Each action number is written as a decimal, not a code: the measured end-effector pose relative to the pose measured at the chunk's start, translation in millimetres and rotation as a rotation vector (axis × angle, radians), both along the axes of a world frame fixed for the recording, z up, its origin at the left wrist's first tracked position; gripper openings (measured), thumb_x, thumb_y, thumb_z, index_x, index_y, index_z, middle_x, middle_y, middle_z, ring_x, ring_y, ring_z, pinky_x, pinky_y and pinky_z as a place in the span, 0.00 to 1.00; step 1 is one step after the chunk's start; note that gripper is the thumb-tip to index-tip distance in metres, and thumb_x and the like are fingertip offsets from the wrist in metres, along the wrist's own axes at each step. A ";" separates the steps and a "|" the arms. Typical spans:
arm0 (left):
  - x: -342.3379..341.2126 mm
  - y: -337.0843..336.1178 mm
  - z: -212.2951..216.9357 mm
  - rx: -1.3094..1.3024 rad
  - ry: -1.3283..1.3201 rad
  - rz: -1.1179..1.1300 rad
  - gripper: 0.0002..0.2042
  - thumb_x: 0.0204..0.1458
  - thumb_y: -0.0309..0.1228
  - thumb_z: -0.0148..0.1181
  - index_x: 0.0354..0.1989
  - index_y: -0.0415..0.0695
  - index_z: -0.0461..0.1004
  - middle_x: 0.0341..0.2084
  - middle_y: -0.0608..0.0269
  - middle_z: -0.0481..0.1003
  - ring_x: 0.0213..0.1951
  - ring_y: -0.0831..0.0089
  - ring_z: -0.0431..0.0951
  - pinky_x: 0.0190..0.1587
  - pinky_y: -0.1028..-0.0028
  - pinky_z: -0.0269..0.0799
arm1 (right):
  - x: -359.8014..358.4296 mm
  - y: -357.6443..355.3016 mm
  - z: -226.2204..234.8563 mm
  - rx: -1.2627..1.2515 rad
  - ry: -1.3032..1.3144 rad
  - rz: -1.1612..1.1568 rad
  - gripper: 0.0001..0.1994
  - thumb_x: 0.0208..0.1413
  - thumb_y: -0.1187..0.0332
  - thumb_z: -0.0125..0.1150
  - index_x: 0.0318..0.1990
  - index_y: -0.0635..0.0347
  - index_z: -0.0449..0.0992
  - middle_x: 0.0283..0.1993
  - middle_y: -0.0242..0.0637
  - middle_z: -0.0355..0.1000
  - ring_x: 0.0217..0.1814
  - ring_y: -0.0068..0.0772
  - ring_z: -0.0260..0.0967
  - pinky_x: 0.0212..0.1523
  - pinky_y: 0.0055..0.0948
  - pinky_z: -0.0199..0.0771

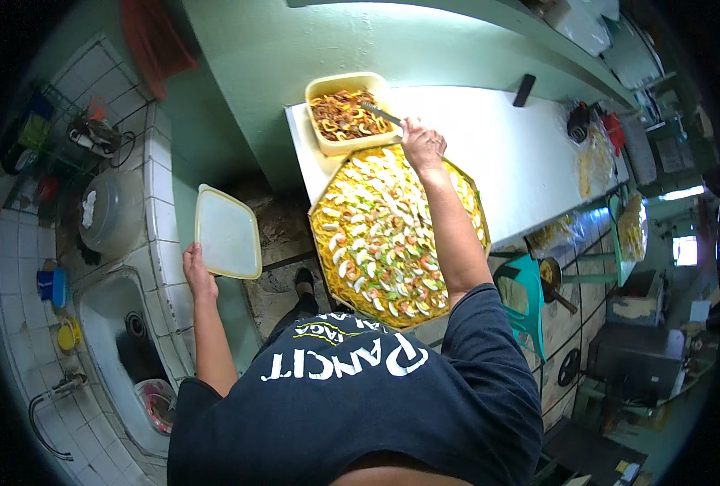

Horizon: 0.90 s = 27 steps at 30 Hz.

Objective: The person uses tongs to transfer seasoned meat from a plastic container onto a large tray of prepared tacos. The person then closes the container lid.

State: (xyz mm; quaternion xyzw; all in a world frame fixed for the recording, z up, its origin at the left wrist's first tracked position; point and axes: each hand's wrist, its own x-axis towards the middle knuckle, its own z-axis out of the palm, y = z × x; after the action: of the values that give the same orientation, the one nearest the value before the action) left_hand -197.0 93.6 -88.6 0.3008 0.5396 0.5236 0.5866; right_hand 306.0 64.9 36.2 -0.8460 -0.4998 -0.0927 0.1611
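My left hand grips the lower left edge of a translucent plastic lid with a pale yellow rim, held out to my left beside the tiled counter. My right hand is closed around a dark, narrow serving utensil; its far end rests in the food, so its exact kind is unclear. That food, dark brown strips mixed with yellow pieces, fills a pale yellow plastic tub. Under my right forearm lies a large octagonal tray of yellow noodles, topped with egg slices, shrimp and chopped greens.
Tub and tray stand on a white table against a green wall, with a black upright object at its back. To my left is a sink in a tiled counter. A green plastic chair stands right of the table.
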 end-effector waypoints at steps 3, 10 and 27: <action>-5.1 1.8 -0.5 0.000 0.004 0.019 0.11 0.59 0.35 0.52 0.45 0.42 0.67 0.40 0.60 0.72 0.44 0.71 0.72 0.49 0.70 0.69 | -18.6 29.8 -15.2 -0.013 -0.101 0.164 0.11 0.58 0.60 0.50 0.35 0.55 0.76 0.35 0.41 0.75 0.34 0.44 0.75 0.34 0.44 0.75; -24.5 0.0 -3.3 -0.014 -0.008 0.084 0.11 0.59 0.35 0.52 0.45 0.41 0.68 0.42 0.61 0.71 0.46 0.71 0.70 0.51 0.71 0.66 | 27.7 49.9 -8.1 -0.255 -0.056 -0.084 0.14 0.59 0.57 0.47 0.41 0.53 0.75 0.36 0.46 0.76 0.38 0.49 0.76 0.36 0.47 0.75; -26.7 5.7 -12.9 -0.050 0.004 0.042 0.12 0.59 0.35 0.52 0.46 0.42 0.67 0.43 0.59 0.71 0.48 0.69 0.71 0.52 0.68 0.67 | 43.3 -40.1 49.5 -0.187 0.044 -0.164 0.15 0.59 0.55 0.46 0.41 0.50 0.77 0.38 0.44 0.76 0.44 0.50 0.73 0.45 0.44 0.71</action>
State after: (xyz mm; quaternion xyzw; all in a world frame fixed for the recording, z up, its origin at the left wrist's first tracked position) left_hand -223.7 99.3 -101.5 0.2758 0.5599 0.5214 0.5819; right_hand 349.3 24.9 85.7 -0.8971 -0.4317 -0.0400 0.0844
